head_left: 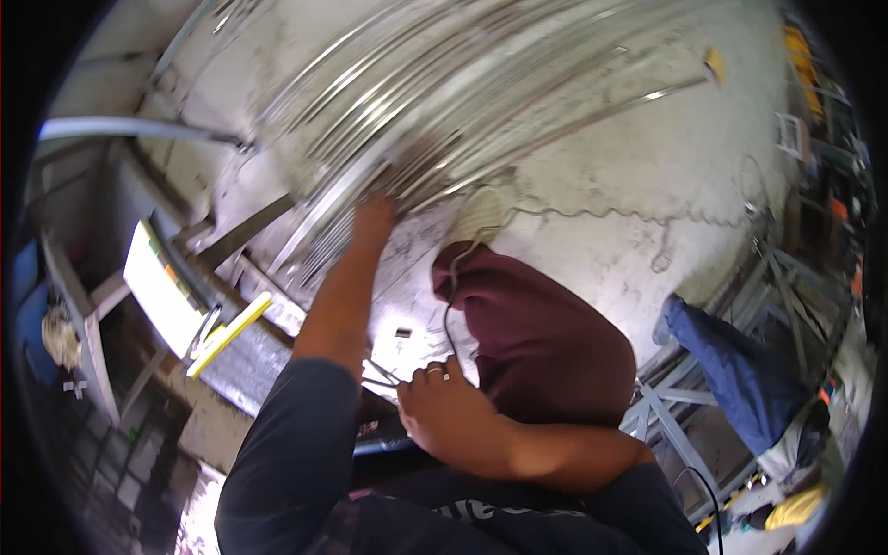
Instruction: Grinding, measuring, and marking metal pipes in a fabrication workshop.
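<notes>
Long shiny metal bars [370, 111] lie side by side on the pale floor ahead of me. My left arm stretches out to their near ends. There my left hand [407, 171] is smeared by motion, so whether its fingers grip a bar does not show. Close to my body my right hand [449, 412] is closed, with a ring on one finger. A thin dark cable [450, 319] runs down to it across my maroon trouser leg [546, 342]. Thin metal prongs [381, 373] stick out beside its fingers; what it holds is mostly hidden.
The cable's coiled stretch [601, 213] crosses the floor to the right. At left stand a metal frame [250, 227] and a white panel with a yellow edge [231, 333]. A person's blue-clothed leg [731, 370] is at right, beside grey metal trusses [680, 425].
</notes>
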A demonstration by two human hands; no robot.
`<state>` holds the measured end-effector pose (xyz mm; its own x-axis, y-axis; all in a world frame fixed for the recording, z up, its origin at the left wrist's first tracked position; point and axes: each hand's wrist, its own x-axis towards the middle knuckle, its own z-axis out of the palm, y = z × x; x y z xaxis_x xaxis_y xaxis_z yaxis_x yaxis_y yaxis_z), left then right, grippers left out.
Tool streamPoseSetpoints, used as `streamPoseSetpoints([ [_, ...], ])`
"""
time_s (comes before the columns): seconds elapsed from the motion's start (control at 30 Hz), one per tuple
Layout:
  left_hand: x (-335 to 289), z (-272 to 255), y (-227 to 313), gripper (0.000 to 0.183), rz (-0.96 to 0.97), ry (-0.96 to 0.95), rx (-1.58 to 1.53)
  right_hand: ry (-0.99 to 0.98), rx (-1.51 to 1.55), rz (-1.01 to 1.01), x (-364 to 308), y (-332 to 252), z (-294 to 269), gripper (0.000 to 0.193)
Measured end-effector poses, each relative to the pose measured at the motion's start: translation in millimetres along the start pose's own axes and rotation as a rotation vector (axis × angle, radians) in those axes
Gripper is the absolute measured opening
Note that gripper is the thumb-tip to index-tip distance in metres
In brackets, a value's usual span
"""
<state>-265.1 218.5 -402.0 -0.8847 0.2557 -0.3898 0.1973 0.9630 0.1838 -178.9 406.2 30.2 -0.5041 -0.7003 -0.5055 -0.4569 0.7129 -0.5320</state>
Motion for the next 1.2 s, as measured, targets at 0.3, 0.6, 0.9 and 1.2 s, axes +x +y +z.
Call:
streamPoseSetpoints([
  [0.3, 33, -49, -2, 0.063, -0.670, 0.068, -0.172, -0.154, 0.002, -0.045, 3, 12, -16, 0.050],
  [0.6, 42, 32, -135, 0.061, -0.426, -0.220, 0.059, -0.075, 0.054, -0.041, 3, 8, -5, 0.034],
  [0.9, 10, 22, -96, 0.052, -0.335, -0.271, -0.310, -0.018, -0.023, 0.055, 10, 0, 18, 0.033],
  [1.2, 1, -94, 20, 0.064, -0.363, -0.294, -0.534, 0.006, -0.064, 0.032, 22, 12, 24, 0.031],
])
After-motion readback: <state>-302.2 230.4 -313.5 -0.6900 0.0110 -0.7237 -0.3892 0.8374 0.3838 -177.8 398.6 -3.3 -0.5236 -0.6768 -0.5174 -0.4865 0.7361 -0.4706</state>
